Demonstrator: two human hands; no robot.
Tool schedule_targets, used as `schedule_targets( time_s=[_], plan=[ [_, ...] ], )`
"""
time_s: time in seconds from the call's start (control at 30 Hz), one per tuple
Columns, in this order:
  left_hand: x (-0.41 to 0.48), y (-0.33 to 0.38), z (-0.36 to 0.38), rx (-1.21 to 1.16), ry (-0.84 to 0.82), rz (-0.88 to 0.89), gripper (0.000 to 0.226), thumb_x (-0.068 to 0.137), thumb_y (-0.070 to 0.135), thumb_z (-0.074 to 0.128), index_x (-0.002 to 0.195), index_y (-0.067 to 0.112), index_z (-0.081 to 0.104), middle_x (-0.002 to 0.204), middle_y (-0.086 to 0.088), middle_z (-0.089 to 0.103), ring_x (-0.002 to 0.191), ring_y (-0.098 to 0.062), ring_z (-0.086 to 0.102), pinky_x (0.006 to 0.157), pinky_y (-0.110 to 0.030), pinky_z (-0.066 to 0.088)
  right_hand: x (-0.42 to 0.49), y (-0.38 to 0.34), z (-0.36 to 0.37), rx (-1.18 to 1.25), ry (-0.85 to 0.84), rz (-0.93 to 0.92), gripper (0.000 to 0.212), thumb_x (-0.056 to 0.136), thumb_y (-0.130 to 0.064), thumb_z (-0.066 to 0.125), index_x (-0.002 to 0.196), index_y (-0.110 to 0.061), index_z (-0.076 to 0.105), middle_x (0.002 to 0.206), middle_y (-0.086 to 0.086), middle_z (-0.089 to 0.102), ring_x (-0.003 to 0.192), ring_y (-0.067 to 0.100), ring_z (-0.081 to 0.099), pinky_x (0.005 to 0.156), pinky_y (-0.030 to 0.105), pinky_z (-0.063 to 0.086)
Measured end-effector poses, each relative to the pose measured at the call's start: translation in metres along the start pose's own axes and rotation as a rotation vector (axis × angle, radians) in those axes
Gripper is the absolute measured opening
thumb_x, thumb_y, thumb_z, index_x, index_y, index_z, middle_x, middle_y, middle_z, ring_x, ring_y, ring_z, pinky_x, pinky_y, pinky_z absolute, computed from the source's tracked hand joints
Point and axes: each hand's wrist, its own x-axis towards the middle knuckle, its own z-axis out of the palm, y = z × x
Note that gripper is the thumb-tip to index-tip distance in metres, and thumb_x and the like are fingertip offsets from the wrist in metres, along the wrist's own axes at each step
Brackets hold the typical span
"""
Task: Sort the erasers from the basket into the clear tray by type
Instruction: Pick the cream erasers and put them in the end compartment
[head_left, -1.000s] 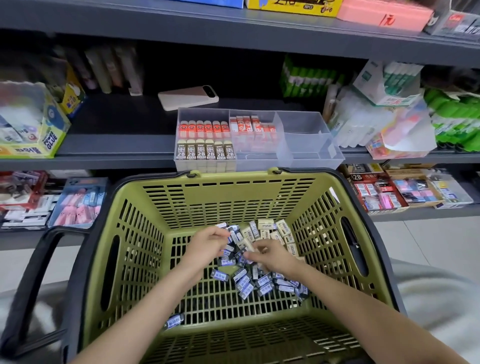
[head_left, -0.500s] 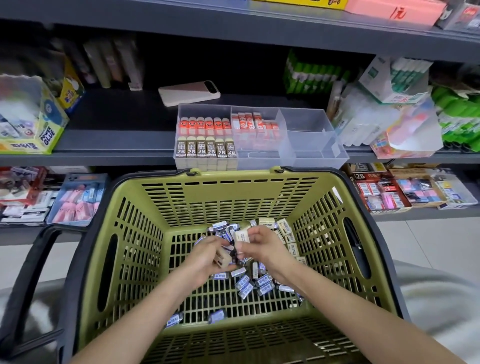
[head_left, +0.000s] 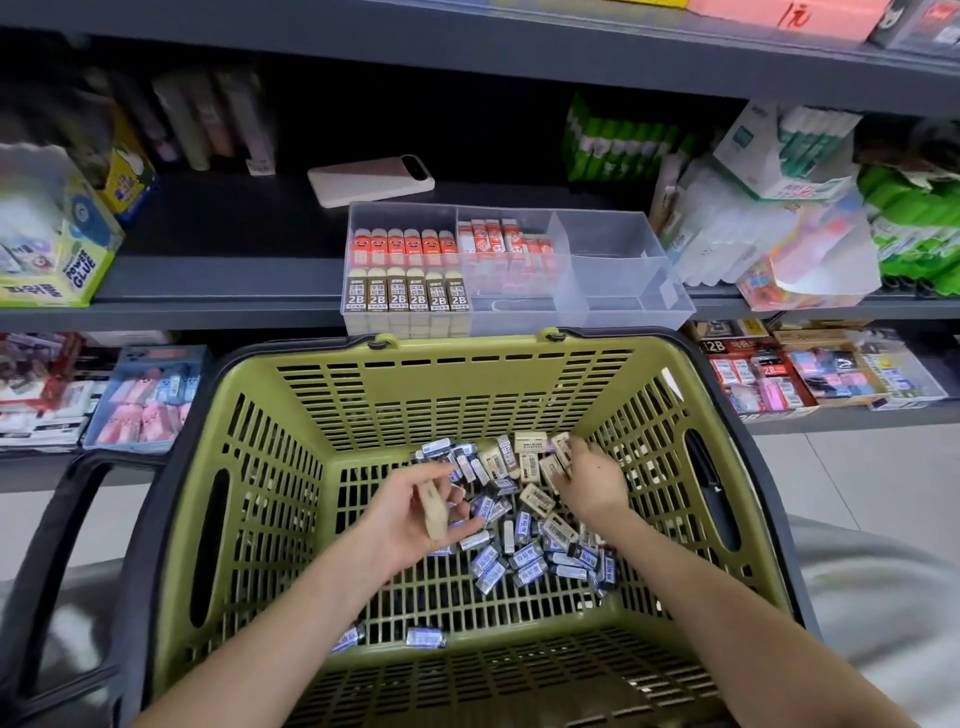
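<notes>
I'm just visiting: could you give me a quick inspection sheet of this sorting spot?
Surface: dark grey shelf carries the clear tray.
Job's things: green basket holds blue-sleeved erasers and beige erasers; tray has 2B erasers and orange-sleeved erasers.
Clutter: phone, Power Glue box.
Grippers: left hand holds one beige eraser; right hand reaches among beige ones, grip unclear.
Cables: nothing seen.
Surroundings: stocked shop shelves, tiled floor.

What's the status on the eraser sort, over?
Left hand holding one beige eraser. Right hand on the loose beige erasers in the green basket, grip unclear. Blue erasers unsorted. Nothing blocking the clear tray.
</notes>
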Motion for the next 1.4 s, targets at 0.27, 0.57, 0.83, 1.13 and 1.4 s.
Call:
schedule_targets(
  time_s=[0.27, 0.57, 0.83, 1.13, 1.4],
  plan=[
    [-0.002, 0.005, -0.001, -0.012, -0.009, 0.049, 0.026, 0.068, 0.014, 0.069, 0.049, 0.008, 0.052, 0.064, -0.008, 0.055, 0.059, -0.019, 0.054, 0.054, -0.032, 0.056, 0.014, 0.006, 0.014, -0.041, -0.058, -0.092, 0.069, 0.084, -0.042, 0.064, 0.136, -0.020, 0.024, 0.137, 0.019, 0.037, 0.067, 0.019, 0.056, 0.053, 0.025, 0.044],
    [0.001, 0.008, -0.001, -0.020, -0.011, 0.095, 0.014, 0.071, 0.012, 0.067, 0.060, 0.005, 0.064, 0.068, -0.008, 0.058, 0.057, -0.019, 0.056, 0.052, -0.030, 0.055, 0.015, 0.008, 0.010, 0.127, -0.115, -0.127, 0.086, 0.074, -0.030, 0.077, 0.138, -0.021, 0.021, 0.114, 0.001, 0.053, 0.060, 0.012, 0.054, 0.046, 0.022, 0.040],
    [0.006, 0.008, -0.008, 0.026, -0.022, 0.089, 0.024, 0.067, 0.015, 0.069, 0.087, 0.006, 0.077, 0.084, -0.011, 0.071, 0.067, -0.024, 0.065, 0.065, -0.035, 0.058, 0.007, 0.012, -0.001, 0.500, -0.246, -0.102, 0.065, 0.075, -0.011, 0.070, 0.129, -0.026, 0.038, 0.101, -0.002, 0.056, 0.038, -0.001, 0.044, 0.037, 0.014, 0.035],
    [0.008, 0.008, -0.014, 0.035, 0.036, 0.072, 0.035, 0.067, 0.017, 0.071, 0.101, 0.007, 0.074, 0.105, -0.014, 0.072, 0.078, -0.030, 0.071, 0.061, -0.035, 0.058, -0.009, -0.013, -0.025, 0.997, -0.360, -0.010, 0.051, 0.078, -0.001, 0.064, 0.124, -0.017, 0.049, 0.106, 0.017, 0.057, 0.056, 0.014, 0.054, 0.052, 0.024, 0.046],
    [0.006, 0.005, -0.006, -0.011, -0.039, 0.108, 0.027, 0.076, 0.032, 0.069, 0.091, 0.011, 0.077, 0.090, -0.011, 0.074, 0.078, -0.028, 0.072, 0.064, -0.038, 0.057, -0.057, -0.077, -0.057, 1.117, -0.613, -0.233, 0.036, 0.081, -0.008, 0.060, 0.111, -0.027, 0.062, 0.115, 0.010, 0.061, 0.082, 0.018, 0.063, 0.054, 0.025, 0.049]
  ],
)
